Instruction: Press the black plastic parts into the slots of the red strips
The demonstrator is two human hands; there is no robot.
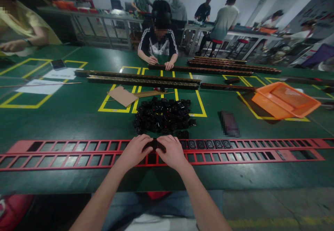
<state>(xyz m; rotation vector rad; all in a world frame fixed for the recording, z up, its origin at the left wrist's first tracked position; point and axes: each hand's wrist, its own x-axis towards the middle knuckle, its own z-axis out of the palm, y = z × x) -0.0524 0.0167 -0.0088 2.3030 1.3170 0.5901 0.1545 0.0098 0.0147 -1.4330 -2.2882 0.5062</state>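
Note:
Two long red metal strips (198, 151) with rows of rectangular openings lie side by side across the green table in front of me. My left hand (136, 150) and my right hand (171, 151) meet at the strips' middle, fingers curled and closed around a black power socket (154, 144) at the far strip. Most of that socket is hidden by my fingers. Right of my hands, several black power sockets (209, 144) sit in the far strip's openings. Just beyond my hands lies a heap of loose black sockets (163, 115).
Beyond the heap are a cardboard piece (123, 96) and long dark rails (143, 80). To the right stand an orange basket (276, 102) and a dark flat object (229, 123). A person (159, 43) works across the table; another sits at far left.

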